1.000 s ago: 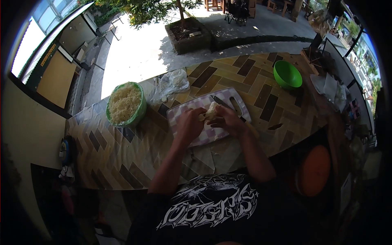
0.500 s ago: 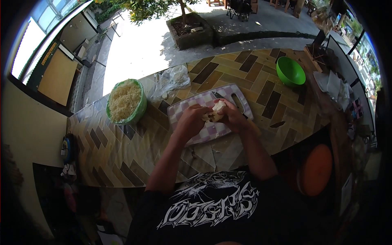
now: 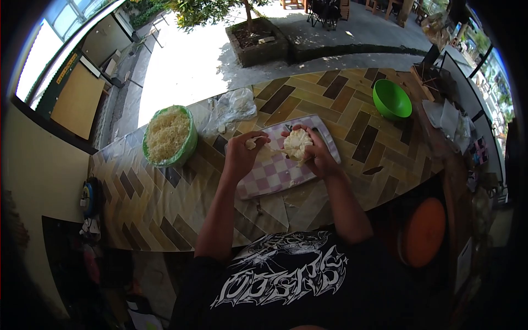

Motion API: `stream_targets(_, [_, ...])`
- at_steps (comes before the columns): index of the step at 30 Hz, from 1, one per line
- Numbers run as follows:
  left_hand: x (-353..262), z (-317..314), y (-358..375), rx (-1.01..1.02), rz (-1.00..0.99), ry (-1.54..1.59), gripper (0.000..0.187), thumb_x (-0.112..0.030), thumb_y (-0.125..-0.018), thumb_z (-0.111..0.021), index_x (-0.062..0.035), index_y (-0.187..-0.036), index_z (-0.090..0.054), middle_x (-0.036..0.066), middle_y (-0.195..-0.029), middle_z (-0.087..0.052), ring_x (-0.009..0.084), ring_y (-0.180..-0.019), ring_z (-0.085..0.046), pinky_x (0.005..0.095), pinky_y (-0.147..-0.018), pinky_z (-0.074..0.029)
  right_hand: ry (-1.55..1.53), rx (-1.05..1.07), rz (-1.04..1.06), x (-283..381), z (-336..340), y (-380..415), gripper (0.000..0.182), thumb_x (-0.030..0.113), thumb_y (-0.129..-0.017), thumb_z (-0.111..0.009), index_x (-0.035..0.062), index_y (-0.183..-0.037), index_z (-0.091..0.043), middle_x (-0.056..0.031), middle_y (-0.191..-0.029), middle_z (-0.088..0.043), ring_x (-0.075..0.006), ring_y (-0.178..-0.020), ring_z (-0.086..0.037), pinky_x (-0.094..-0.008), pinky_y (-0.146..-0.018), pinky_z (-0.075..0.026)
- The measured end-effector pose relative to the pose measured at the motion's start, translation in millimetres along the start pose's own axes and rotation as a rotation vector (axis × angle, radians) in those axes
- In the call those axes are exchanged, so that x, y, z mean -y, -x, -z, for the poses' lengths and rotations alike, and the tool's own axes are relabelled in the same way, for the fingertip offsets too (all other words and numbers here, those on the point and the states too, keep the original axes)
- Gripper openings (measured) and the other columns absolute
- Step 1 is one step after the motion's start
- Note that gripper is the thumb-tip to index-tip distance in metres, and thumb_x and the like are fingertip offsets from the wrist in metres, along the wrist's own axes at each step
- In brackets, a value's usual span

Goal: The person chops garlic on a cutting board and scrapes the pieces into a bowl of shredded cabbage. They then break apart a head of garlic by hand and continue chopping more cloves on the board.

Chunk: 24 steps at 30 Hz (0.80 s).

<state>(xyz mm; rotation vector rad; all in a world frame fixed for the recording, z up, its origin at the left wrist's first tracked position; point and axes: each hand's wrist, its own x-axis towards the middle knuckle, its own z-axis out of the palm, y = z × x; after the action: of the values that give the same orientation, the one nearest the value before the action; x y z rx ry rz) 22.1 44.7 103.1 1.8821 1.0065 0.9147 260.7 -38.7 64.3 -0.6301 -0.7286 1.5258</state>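
My right hand (image 3: 318,152) is wrapped round a whitish, lumpy, cauliflower-like clump (image 3: 297,143), its rounded side turned up. To its left, my left hand (image 3: 242,154) pinches a small pale piece (image 3: 253,143) between thumb and fingers. Thin pale strands trail in the gap between the hands. Both are over a pink-and-white checkered cutting board (image 3: 278,174). The knife on the board is mostly hidden behind my right hand.
A green basket (image 3: 192,142) heaped with pale shreds (image 3: 168,134) stands at the left. Behind the board lies a crumpled clear plastic bag (image 3: 237,104). A green bowl (image 3: 391,100) sits at the far right of the tile-patterned table (image 3: 366,142). An orange round object (image 3: 426,232) is below the edge.
My hands were together on the clump and have drawn apart. My left hand has moved left with a small piece; my right hand has turned the clump's rounded side up.
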Motion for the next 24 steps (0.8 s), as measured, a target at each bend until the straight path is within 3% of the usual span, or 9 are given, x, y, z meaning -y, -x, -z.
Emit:
stream_targets(2, [7,9,4,-0.026,0.020,0.031,0.019,-0.012,-0.101,-0.074,0.0005,-0.113,-0.080,0.010,-0.100,-0.083,0.0133,-0.093,-0.075,0.0325,-0.087,-0.058,0.038,-0.010,0.009,-4,1,-11,0.068,-0.003,-0.079,-0.053,0.0050,-0.146,-0.046,-0.0193,-0.142,-0.059,-0.0278,-0.124,-0.066,-0.0381,-0.103,-0.057])
stream_targets(5, [33,24,18,-0.221,0.080,0.224,0.021,-0.013,-0.103,-0.073,0.0014,-0.117,-0.079,0.010,-0.103,-0.082,0.0124,-0.095,-0.073,0.0310,-0.088,-0.057,0.309,-0.167,0.003,-10,3,-31,0.072,-0.001,-0.080,-0.059,0.0052,-0.150,-0.046,-0.0165,-0.139,-0.058,-0.0269,-0.118,-0.065,-0.0369,-0.101,-0.055])
stream_targets(8, [38,39,32,-0.302,0.106,0.215,0.023,-0.015,-0.103,-0.073,0.0009,-0.120,-0.078,0.010,-0.105,-0.082,0.0140,-0.096,-0.073,0.0295,-0.088,-0.057,0.848,-0.165,0.071,-16,-8,-60,0.080,0.003,-0.080,-0.069,0.0056,-0.156,-0.044,-0.0149,-0.137,-0.056,-0.0265,-0.118,-0.062,-0.0371,-0.104,-0.052])
stream_targets(9, [44,39,36,-0.307,0.184,0.234,0.024,-0.013,-0.102,-0.073,0.0011,-0.121,-0.078,0.009,-0.104,-0.080,0.0134,-0.094,-0.072,0.0292,-0.086,-0.056,1.048,-0.172,0.111,-16,-22,-68,0.088,0.008,-0.080,-0.075,0.0039,-0.160,-0.039,-0.0182,-0.138,-0.056,-0.0311,-0.125,-0.060,-0.0414,-0.110,-0.049])
stream_targets(12, [50,42,47,-0.363,0.135,0.125,0.026,-0.012,-0.100,-0.073,0.0004,-0.122,-0.078,0.006,-0.101,-0.076,0.0117,-0.092,-0.068,0.0297,-0.083,-0.054,1.215,-0.130,0.415,-51,-24,-119,0.088,0.009,-0.080,-0.077,0.0027,-0.159,-0.038,-0.0211,-0.135,-0.056,-0.0357,-0.130,-0.058,-0.0454,-0.113,-0.047])
stream_targets(13, [61,39,50,-0.368,0.129,0.164,0.030,-0.010,-0.097,-0.074,-0.0012,-0.125,-0.077,0.006,-0.099,-0.072,0.0114,-0.088,-0.065,0.0305,-0.082,-0.053,1.181,-0.113,0.438,-59,-31,-136,0.085,0.009,-0.079,-0.079,0.0022,-0.155,-0.040,-0.0236,-0.135,-0.056,-0.0417,-0.131,-0.056,-0.0490,-0.114,-0.046])
stream_targets(16, [76,35,58,-0.281,0.246,0.288,0.036,-0.011,-0.097,-0.075,-0.0005,-0.132,-0.073,0.011,-0.107,-0.076,0.0153,-0.101,-0.071,0.0306,-0.090,-0.055,1.434,-0.061,0.581,-80,-49,-179,0.081,0.008,-0.077,-0.081,0.0028,-0.149,-0.044,-0.0245,-0.137,-0.055,-0.0448,-0.130,-0.055,-0.0502,-0.114,-0.045])
stream_targets(20, [88,35,66,-0.265,0.221,0.255,0.036,-0.013,-0.097,-0.078,0.0025,-0.128,-0.068,0.011,-0.106,-0.077,0.0155,-0.099,-0.073,0.0323,-0.089,-0.056,1.646,-0.038,0.602,-110,-61,-226,0.082,0.008,-0.077,-0.086,0.0058,-0.148,-0.045,-0.0236,-0.144,-0.052,-0.0458,-0.134,-0.052,-0.0505,-0.116,-0.044])
stream_targets(24, [95,47,66,-0.239,0.247,0.265,0.032,-0.015,-0.097,-0.079,0.0003,-0.123,-0.068,0.010,-0.103,-0.078,0.0159,-0.097,-0.074,0.0319,-0.084,-0.056,1.759,-0.038,0.470,-128,-57,-247,0.084,0.018,-0.078,-0.094,0.0061,-0.150,-0.051,-0.0223,-0.149,-0.050,-0.0435,-0.139,-0.050,-0.0489,-0.119,-0.043])
